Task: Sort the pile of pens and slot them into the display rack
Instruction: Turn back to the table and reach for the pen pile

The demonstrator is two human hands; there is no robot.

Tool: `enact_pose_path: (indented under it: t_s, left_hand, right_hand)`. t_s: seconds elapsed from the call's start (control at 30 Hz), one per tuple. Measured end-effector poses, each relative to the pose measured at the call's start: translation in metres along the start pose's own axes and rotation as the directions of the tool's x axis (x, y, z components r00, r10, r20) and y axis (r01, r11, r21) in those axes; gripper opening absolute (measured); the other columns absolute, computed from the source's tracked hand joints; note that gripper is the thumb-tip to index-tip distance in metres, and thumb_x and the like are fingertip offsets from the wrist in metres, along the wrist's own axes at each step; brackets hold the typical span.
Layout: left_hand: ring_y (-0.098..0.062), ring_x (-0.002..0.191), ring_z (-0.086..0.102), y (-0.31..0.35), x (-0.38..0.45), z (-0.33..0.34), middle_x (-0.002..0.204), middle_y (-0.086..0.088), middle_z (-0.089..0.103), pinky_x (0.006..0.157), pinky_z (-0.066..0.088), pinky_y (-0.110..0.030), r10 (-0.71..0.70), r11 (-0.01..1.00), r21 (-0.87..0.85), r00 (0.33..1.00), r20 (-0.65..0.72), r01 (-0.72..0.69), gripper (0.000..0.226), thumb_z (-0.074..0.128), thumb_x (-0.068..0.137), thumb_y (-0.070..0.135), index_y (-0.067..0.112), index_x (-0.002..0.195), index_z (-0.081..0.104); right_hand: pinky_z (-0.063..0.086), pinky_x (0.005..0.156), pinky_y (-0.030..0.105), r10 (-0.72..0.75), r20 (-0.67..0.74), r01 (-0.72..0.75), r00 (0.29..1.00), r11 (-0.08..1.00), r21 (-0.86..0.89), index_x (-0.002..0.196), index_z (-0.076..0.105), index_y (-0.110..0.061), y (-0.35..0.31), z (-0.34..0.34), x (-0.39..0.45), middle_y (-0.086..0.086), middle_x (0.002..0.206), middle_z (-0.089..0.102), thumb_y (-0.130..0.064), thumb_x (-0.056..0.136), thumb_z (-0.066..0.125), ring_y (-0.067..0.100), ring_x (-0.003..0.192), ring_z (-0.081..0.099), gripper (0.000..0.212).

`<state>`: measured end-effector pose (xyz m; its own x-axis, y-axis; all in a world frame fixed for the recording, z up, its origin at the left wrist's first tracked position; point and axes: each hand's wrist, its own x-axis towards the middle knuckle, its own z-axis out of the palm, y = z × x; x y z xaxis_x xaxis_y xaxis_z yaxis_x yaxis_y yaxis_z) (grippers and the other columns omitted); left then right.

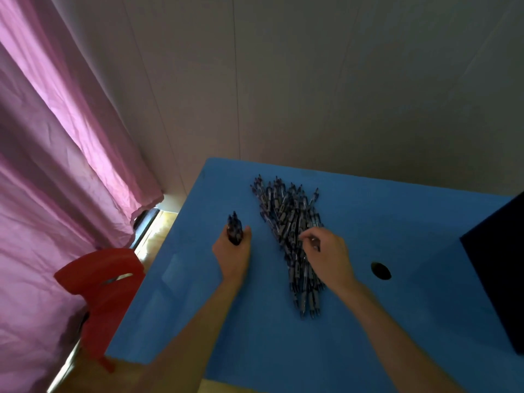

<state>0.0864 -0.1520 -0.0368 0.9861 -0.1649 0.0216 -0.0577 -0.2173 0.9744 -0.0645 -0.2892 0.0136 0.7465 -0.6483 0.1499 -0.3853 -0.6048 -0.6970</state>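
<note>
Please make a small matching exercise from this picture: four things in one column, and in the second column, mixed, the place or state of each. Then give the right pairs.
Things:
1. bundle of pens
2. pile of pens
3. red chair
4. round hole

Places or states:
A. in the blue table, right of the pile
B. gripped in the left hand
C. beside the table's left edge, by the pink curtain
D. loose on the table, right hand reaching into it

Pairs: 1-B, 2-D, 3-C, 4-A

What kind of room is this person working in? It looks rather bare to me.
Probably a plain indoor workroom set up for the job, not a shop. A blue table stands against a bare pale wall, a pink curtain covers a window beside it, and a red plastic chair sits alongside.
</note>
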Motion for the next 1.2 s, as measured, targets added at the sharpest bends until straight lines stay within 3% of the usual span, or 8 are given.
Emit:
enact_pose_path:
  t_s: [0.17, 0.3, 0.43, 0.53, 0.63, 0.77, 0.93, 1.2]
  left_hand:
    - [-0.012, 0.066, 0.068, -0.011, -0.001, 0.0, 0.057, 0.005, 0.057, 0.063, 0.052, -0.034, -0.006, 0.999, -0.042, 1.0, -0.012, 0.005, 0.035, 0.067, 0.095, 0.035, 0.026, 0.071, 0.043]
    - [-0.003, 0.054, 0.048, -0.003, -0.004, -0.001, 0.057, 0.006, 0.047, 0.054, 0.037, -0.018, 0.061, 0.998, 0.034, 0.998, 0.014, -0.062, 0.043, 0.07, 0.092, 0.04, 0.026, 0.066, 0.038]
    - [-0.006, 0.051, 0.031, -0.004, -0.002, -0.003, 0.053, 0.004, 0.032, 0.053, 0.029, -0.028, 0.028, 0.994, 0.104, 0.999, 0.03, -0.031, 0.057, 0.07, 0.091, 0.039, 0.019, 0.061, 0.026]
    - [-0.023, 0.056, 0.054, 0.001, -0.002, -0.007, 0.059, -0.016, 0.051, 0.057, 0.043, -0.043, -0.045, 0.996, 0.085, 0.998, 0.055, 0.04, 0.053, 0.066, 0.093, 0.04, 0.005, 0.064, 0.038]
    - [-0.032, 0.066, 0.068, 0.015, -0.001, -0.011, 0.069, -0.023, 0.062, 0.052, 0.051, -0.032, -0.092, 0.992, 0.096, 0.984, 0.151, 0.078, 0.04, 0.064, 0.095, 0.025, 0.005, 0.067, 0.043]
    - [-0.025, 0.05, 0.047, 0.046, 0.001, -0.011, 0.057, -0.015, 0.042, 0.043, 0.039, -0.028, -0.087, 0.978, 0.205, 0.948, 0.306, 0.023, 0.035, 0.063, 0.087, 0.006, 0.013, 0.067, 0.035]
    - [-0.011, 0.049, 0.044, 0.085, 0.003, -0.008, 0.055, 0.001, 0.047, 0.041, 0.031, -0.018, -0.067, 0.945, 0.314, 0.886, 0.459, -0.091, 0.04, 0.071, 0.084, 0.013, 0.019, 0.058, 0.04]
    - [-0.019, 0.05, 0.05, 0.148, -0.018, 0.018, 0.056, -0.003, 0.051, 0.045, 0.036, -0.022, 0.006, 0.897, 0.345, 0.785, 0.619, -0.278, 0.029, 0.068, 0.08, 0.021, 0.016, 0.062, 0.045]
  right_hand:
    - [0.058, 0.073, 0.033, -0.012, 0.006, 0.013, 1.0, 1.0, -0.022, 0.101, 0.072, -0.021, 0.004, 0.002, -0.006, -0.01, 0.093, 0.068, -0.014, 0.097, 0.06, 0.01, 0.075, 0.065, 0.015]
    - [0.057, 0.074, 0.028, 0.008, 0.005, -0.008, 1.0, 1.0, -0.017, 0.1, 0.072, -0.022, 0.004, 0.003, -0.01, -0.011, 0.094, 0.068, -0.014, 0.097, 0.06, 0.006, 0.078, 0.064, 0.015]
    - [0.055, 0.077, 0.023, 0.03, 0.016, -0.03, 0.999, 0.999, -0.01, 0.101, 0.072, -0.02, 0.002, 0.003, -0.015, -0.011, 0.097, 0.068, -0.012, 0.097, 0.06, 0.002, 0.081, 0.063, 0.015]
    - [0.054, 0.078, 0.021, 0.035, 0.009, -0.034, 0.999, 0.999, -0.028, 0.103, 0.073, -0.019, -0.001, 0.002, -0.015, -0.011, 0.099, 0.069, -0.013, 0.096, 0.06, 0.001, 0.082, 0.062, 0.015]
    - [0.054, 0.075, 0.021, 0.045, 0.015, -0.044, 0.999, 0.998, -0.044, 0.103, 0.071, -0.021, -0.006, -0.003, -0.013, -0.01, 0.096, 0.068, -0.014, 0.096, 0.062, 0.002, 0.081, 0.062, 0.014]
    - [0.054, 0.078, 0.022, 0.091, 0.032, -0.09, 0.995, 0.995, -0.042, 0.105, 0.07, -0.021, -0.016, -0.015, -0.011, -0.01, 0.099, 0.07, -0.016, 0.096, 0.063, 0.005, 0.085, 0.063, 0.013]
    - [0.055, 0.079, 0.025, 0.166, -0.005, -0.166, 0.986, 0.986, -0.032, 0.105, 0.07, -0.022, -0.028, -0.039, -0.014, -0.011, 0.096, 0.068, -0.021, 0.096, 0.063, 0.004, 0.084, 0.063, 0.011]
    - [0.051, 0.089, 0.03, 0.289, -0.11, -0.293, 0.951, 0.956, -0.019, 0.114, 0.067, -0.019, -0.033, -0.101, -0.038, -0.008, 0.112, 0.066, -0.027, 0.096, 0.063, 0.014, 0.097, 0.063, 0.021]
